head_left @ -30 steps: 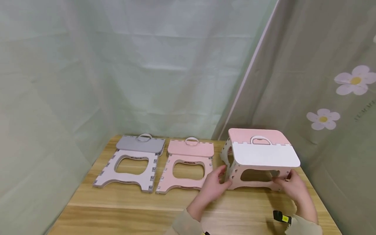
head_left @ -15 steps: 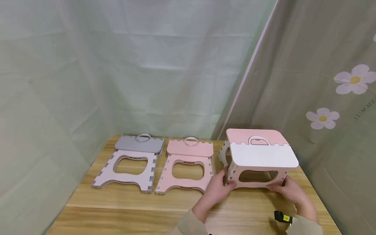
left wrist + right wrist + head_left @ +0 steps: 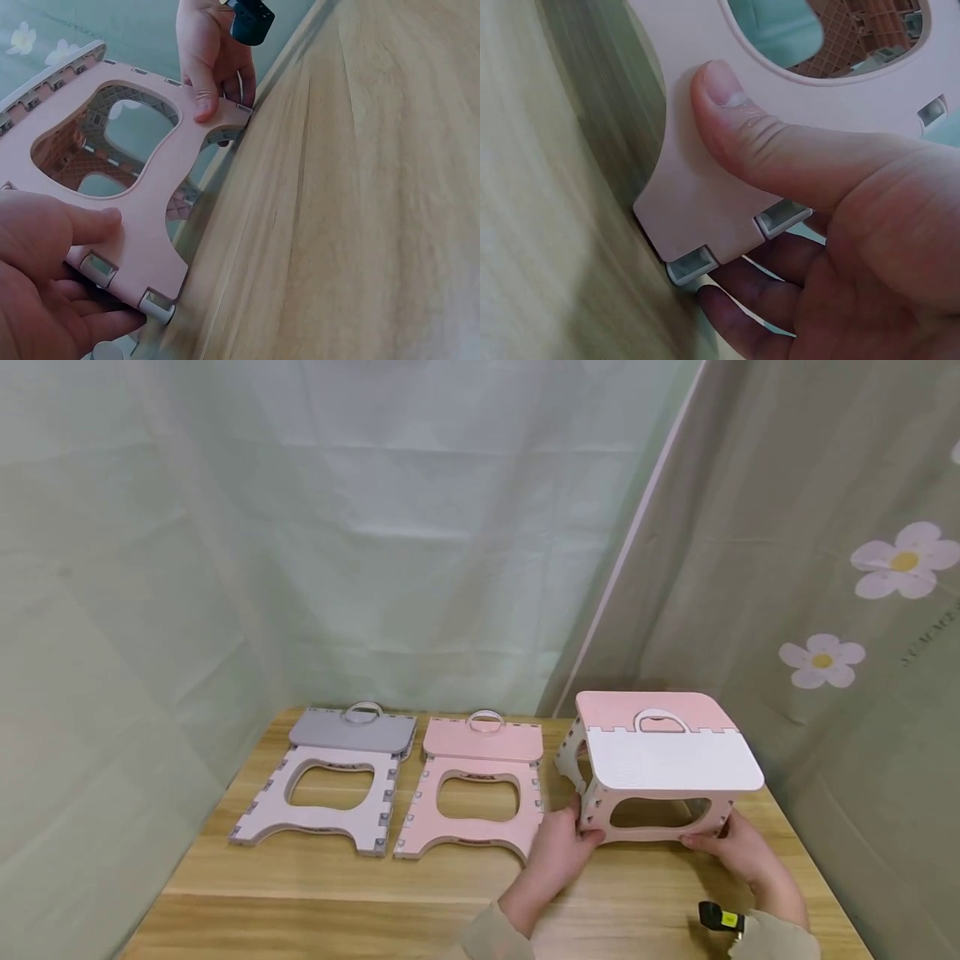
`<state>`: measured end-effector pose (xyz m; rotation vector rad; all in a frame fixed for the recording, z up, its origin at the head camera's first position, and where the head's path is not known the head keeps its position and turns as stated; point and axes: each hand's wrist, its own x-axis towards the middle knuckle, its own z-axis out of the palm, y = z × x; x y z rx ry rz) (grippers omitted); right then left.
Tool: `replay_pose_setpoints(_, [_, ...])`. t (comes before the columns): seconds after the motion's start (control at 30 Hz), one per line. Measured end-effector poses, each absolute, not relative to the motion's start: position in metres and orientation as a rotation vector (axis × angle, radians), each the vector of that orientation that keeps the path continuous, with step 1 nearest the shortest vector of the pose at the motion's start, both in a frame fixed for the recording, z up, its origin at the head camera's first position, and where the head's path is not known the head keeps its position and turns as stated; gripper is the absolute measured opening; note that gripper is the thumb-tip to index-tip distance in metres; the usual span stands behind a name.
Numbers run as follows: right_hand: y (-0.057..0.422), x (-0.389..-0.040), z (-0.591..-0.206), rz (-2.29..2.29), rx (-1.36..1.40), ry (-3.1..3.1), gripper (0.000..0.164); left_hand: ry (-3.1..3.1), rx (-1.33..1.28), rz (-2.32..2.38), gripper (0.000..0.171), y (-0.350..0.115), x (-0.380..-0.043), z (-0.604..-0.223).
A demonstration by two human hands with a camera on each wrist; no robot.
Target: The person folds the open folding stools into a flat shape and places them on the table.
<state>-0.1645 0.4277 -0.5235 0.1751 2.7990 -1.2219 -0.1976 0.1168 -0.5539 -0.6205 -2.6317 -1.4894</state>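
Observation:
An unfolded pink-and-white folding stool [image 3: 671, 760] stands upright at the table's right end, its white carry handle lying across the top. My left hand [image 3: 558, 852] grips the foot of its front left leg. In the left wrist view that thumb [image 3: 94, 225] presses the pink front panel, with the fingers curled behind the hinged edge. At the front right leg, my right hand [image 3: 742, 853] pinches the lower corner. The right wrist view shows the thumb [image 3: 739, 124] flat on the panel and the fingers reaching around its edge.
Left of the stool lie a folded pink stool [image 3: 480, 828] and a folded grey-and-white stool [image 3: 330, 817], both flat on the wooden table [image 3: 337, 918]. The pink one is close to my left hand. A curtain [image 3: 465, 527] hangs behind, and a flower-printed one [image 3: 847, 760] borders the right.
The unfolded stool has shifted slightly left. My right hand has moved in against the front right leg, and my left hand has followed the front left leg, gripping low. Both folded stools stay put.

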Motion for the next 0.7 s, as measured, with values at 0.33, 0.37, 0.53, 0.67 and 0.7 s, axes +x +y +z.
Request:
replay_pose_setpoints(0.33, [0.4299, -0.1641, -0.5265, -1.273, 0.206, 2.761, 0.081, -2.691, -0.599, -1.462, 0.024, 0.1179, -0.1935, -0.5522])
replay_pose_setpoints(0.37, [0.43, -0.1639, -0.5264, -1.279, 0.204, 2.754, 0.082, -2.699, -0.602, -1.443, 0.025, 0.1185, -0.1936, -0.5528])
replay_pose_setpoints(0.53, [0.4293, -0.1634, -0.5278, -1.274, 0.191, 2.744, 0.083, -2.716, -0.61, -1.371, 0.024, 0.1196, -0.1937, -0.5544])
replay_pose_setpoints(0.67, [0.4276, -0.1629, -0.5289, -1.264, 0.165, 2.767, 0.079, -2.726, -0.616, -1.375, 0.02, 0.1183, -0.1937, -0.5536])
replay_pose_setpoints(0.7, [0.4272, -0.1631, -0.5289, -1.265, 0.165, 2.769, 0.078, -2.727, -0.614, -1.377, 0.02, 0.1181, -0.1937, -0.5535])
